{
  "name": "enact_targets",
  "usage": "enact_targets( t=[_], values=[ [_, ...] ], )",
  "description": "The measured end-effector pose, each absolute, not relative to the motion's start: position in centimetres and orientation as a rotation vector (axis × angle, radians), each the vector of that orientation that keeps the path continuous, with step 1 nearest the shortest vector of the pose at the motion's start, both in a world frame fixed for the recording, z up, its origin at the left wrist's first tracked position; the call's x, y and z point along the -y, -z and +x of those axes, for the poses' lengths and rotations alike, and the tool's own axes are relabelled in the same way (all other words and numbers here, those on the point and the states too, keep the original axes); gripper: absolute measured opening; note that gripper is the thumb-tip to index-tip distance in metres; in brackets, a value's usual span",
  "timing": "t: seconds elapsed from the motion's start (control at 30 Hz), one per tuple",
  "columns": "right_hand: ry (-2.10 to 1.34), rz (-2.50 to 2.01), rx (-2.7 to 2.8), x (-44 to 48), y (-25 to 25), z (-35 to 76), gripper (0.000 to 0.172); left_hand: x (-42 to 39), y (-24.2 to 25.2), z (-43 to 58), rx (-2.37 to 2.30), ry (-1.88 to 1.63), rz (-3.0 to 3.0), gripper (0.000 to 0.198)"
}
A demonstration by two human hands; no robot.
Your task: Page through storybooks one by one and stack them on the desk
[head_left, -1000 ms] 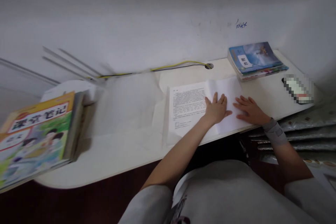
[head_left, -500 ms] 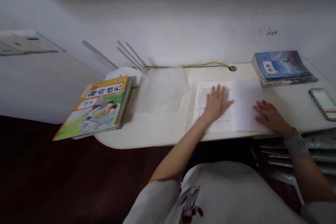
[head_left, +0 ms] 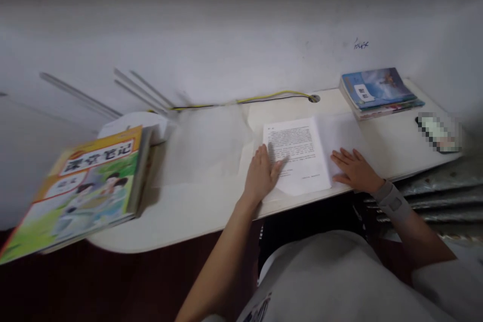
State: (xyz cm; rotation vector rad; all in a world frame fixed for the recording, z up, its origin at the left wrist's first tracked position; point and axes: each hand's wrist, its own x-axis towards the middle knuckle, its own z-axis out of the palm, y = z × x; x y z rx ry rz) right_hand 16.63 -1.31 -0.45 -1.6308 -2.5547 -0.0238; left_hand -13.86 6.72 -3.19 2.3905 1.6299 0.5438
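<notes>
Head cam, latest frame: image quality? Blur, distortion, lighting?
Head view: dim, even light, no strong glare; wide-angle bowing curves the desk edge; the workbook is stretched and slightly soft; text on the printed sheet is soft; the phone is pixelated.

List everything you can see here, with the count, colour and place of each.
printed sheet: 1, white, desk middle
blank sheet: 1, white, right of it
plastic film: 1, translucent, left of sheets
desk: 1, white, under all these
workbook: 1, yellow-green, left desk end
book stack: 1, mostly blue, back right
phone: 1, pixelated, right end
round object: 1, white, behind workbook
cable: 1, yellow-black, along wall
left hand: 1, on printed sheet's edge
right hand: 1, at blank sheet's lower edge
wrist band: 1, grey, right wrist
</notes>
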Motion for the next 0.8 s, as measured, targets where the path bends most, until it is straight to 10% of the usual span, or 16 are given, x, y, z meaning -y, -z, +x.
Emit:
enact_targets(
  t=[0.8],
  values=[
    [-0.068,-1.639,2.501,1.1,-0.5,15.1,0.057,-5.9,4.2,-15.3,-1.682,-0.586,2.401,0.082]
  ],
)
